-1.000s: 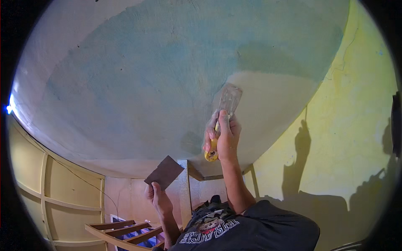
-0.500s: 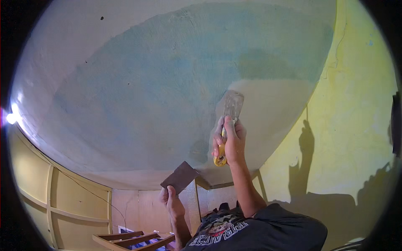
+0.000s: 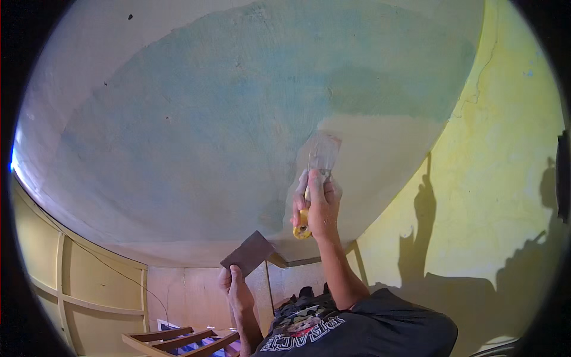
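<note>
Overhead spreads a pale ceiling (image 3: 196, 149) with a large blue-green area. Smooth light-grey coating (image 3: 380, 143) borders that area on the right. My right hand (image 3: 323, 205) is raised and closed around a putty knife (image 3: 324, 153) with a yellow handle end, its thumb along the lower blade. The smeared metal blade lies against or very close to the coated surface; I cannot tell which. Lower and to the left, my left hand (image 3: 238, 285) pinches one edge of a dark brown rectangular plate (image 3: 248, 253), tilted and apart from the ceiling. Whitish residue marks my right fingers.
A yellow wall (image 3: 476, 208) with a crack stands at the right, carrying shadows of my arm. Below left is a wooden ladder-like frame (image 3: 184, 343). Cream panels (image 3: 101, 279) and a hanging cable (image 3: 113, 269) are at the left. A corner opening (image 3: 288, 262) breaks the ceiling's near edge.
The whole view has shifted slightly, so the ceiling and both hands appear further left. My right hand and the putty knife have slid a little downward along the coating. Both grips are unchanged.
</note>
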`<state>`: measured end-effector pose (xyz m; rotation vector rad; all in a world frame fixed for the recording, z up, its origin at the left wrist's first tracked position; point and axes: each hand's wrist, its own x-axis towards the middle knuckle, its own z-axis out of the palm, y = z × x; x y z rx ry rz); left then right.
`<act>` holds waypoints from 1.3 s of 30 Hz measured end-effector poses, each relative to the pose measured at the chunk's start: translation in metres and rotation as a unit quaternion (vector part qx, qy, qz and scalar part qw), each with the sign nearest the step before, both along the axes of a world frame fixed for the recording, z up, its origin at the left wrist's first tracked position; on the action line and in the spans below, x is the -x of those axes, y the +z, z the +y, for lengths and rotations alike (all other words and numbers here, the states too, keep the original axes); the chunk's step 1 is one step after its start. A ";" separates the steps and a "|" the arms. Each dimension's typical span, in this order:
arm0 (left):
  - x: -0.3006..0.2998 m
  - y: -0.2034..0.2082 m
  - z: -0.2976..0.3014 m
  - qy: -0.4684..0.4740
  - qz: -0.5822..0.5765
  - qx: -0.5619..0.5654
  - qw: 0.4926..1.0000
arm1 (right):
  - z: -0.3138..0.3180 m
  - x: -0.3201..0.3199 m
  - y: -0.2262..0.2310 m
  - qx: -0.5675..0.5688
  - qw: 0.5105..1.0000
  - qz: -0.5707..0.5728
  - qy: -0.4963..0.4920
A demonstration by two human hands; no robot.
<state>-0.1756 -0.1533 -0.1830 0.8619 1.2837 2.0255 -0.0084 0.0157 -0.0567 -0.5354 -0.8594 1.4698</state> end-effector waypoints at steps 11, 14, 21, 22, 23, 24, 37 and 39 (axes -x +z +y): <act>0.003 0.000 -0.002 -0.006 0.009 -0.041 0.999 | 0.004 0.001 -0.007 -0.028 0.999 -0.022 -0.009; 0.006 -0.010 -0.003 0.017 0.010 -0.015 1.000 | -0.001 0.008 -0.011 -0.028 0.999 -0.038 0.004; 0.016 -0.028 -0.006 -0.019 0.024 -0.014 0.999 | 0.008 0.005 -0.007 -0.004 0.999 -0.035 -0.008; 0.013 -0.023 -0.004 -0.018 0.024 -0.014 0.999 | 0.004 0.007 -0.014 -0.003 0.999 -0.035 -0.008; 0.010 -0.018 -0.001 -0.013 0.021 -0.007 1.000 | 0.000 0.010 -0.019 -0.023 0.999 -0.043 0.008; 0.008 -0.016 0.002 -0.009 0.018 0.000 1.000 | -0.002 0.010 -0.022 -0.043 0.998 -0.051 0.023; 0.001 -0.009 0.007 -0.037 0.003 -0.046 0.998 | -0.005 0.012 0.002 -0.027 0.999 -0.001 0.039; 0.004 -0.019 0.001 -0.022 -0.001 -0.030 0.999 | -0.007 0.013 -0.010 -0.016 0.999 -0.008 0.037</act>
